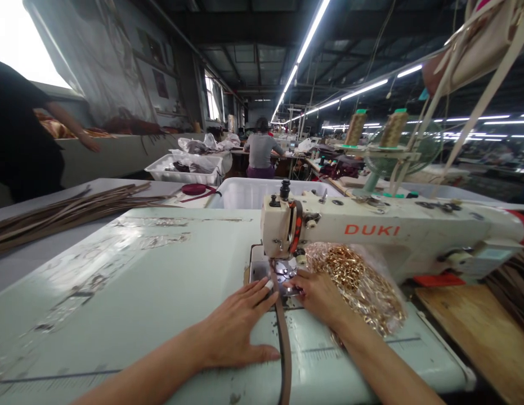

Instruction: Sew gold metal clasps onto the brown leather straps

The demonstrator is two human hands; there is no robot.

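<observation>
A long, narrow brown strap (284, 343) runs from the table's front edge up under the presser foot of the sewing machine (329, 225). My left hand (240, 320) lies flat with fingers stretched, its fingertips beside and touching the strap near the needle plate; one finger has a white wrap. To the right of the strap, my right hand (314, 292) has its fingers bent together at the metal guide by the foot (285, 273). What those fingers grip, if anything, is hidden. Behind my right hand lies a clear plastic bag of gold-coloured metal hardware (354, 281).
Brown strips (76, 211) lie in a bundle at the left. Beyond the table stand a white bin (245, 191) and a roll of dark red tape (194, 189). Thread cones (394, 129) stand above the machine. One person (21, 124) is at far left, another (260, 149) sits ahead.
</observation>
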